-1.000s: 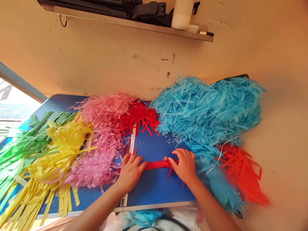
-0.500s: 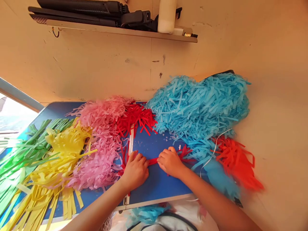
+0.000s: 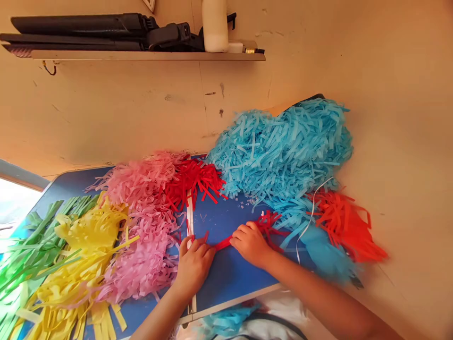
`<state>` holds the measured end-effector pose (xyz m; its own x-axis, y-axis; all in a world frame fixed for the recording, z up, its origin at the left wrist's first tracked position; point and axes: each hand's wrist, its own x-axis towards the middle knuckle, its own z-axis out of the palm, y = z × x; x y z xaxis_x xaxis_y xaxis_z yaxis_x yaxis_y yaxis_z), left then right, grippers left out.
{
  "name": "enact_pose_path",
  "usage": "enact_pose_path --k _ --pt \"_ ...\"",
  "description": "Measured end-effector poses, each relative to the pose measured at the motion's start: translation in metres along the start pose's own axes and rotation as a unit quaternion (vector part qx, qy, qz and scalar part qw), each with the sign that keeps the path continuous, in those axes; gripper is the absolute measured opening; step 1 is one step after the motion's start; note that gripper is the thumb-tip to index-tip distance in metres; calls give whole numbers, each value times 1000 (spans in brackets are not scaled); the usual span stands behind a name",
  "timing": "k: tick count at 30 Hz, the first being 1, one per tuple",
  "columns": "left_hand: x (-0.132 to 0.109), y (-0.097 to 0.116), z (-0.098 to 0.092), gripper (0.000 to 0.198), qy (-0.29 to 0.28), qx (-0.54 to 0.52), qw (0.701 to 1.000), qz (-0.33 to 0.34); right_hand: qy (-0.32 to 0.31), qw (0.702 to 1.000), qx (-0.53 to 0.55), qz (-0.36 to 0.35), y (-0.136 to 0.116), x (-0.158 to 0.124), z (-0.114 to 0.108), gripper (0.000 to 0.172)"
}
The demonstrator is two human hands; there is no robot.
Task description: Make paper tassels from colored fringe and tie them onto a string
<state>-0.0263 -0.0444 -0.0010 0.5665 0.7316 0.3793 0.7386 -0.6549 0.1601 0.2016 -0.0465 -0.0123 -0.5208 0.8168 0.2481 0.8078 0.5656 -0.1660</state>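
Between my two hands stretches a twisted band of red fringed tissue paper point(image 3: 223, 243), low over the blue tabletop point(image 3: 230, 278). My left hand point(image 3: 196, 263) is closed around one end, beside the table's pale center seam. Fingers pinched, my right hand point(image 3: 251, 242) grips the band farther along, and loose red fringe point(image 3: 269, 223) fans out beyond it. A pile of light blue paper fringe point(image 3: 283, 151) lies just past the right hand. Pink-purple fringe point(image 3: 141, 259) is near my left hand. The parts of the band under my fingers are hidden.
Yellow fringe point(image 3: 88, 236) and green fringe point(image 3: 38, 245) cover the left side. Red tassels point(image 3: 191, 182) lie at the back, orange-red ones point(image 3: 347, 222) at right by a white cord point(image 3: 311, 215). A wall shelf point(image 3: 141, 55) holds black gear and a white bottle point(image 3: 215, 26).
My head view has shifted, so the shelf appears farther left. My left hand sits slightly lower and the red band now slants down toward it; the right hand keeps its grip.
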Motion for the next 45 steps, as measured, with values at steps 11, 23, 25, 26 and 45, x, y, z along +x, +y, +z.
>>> enact_pose_path --k 11,23,25,26,45 --pt "-10 -10 -4 20 -11 -106 988 -115 -39 985 132 105 35 -9 -13 12" --pt "8 -8 -8 15 -116 -82 975 -173 -123 964 130 196 33 15 -21 17" --pt "11 -9 -9 15 -131 -83 972 -176 -132 962 125 203 33 18 -20 17" --pt "12 -9 -10 16 -137 -83 971 -176 -136 961 122 206 33 19 -20 16" --pt "39 -1 -13 9 -141 -52 985 84 -29 990 -34 -135 17 20 -12 21"
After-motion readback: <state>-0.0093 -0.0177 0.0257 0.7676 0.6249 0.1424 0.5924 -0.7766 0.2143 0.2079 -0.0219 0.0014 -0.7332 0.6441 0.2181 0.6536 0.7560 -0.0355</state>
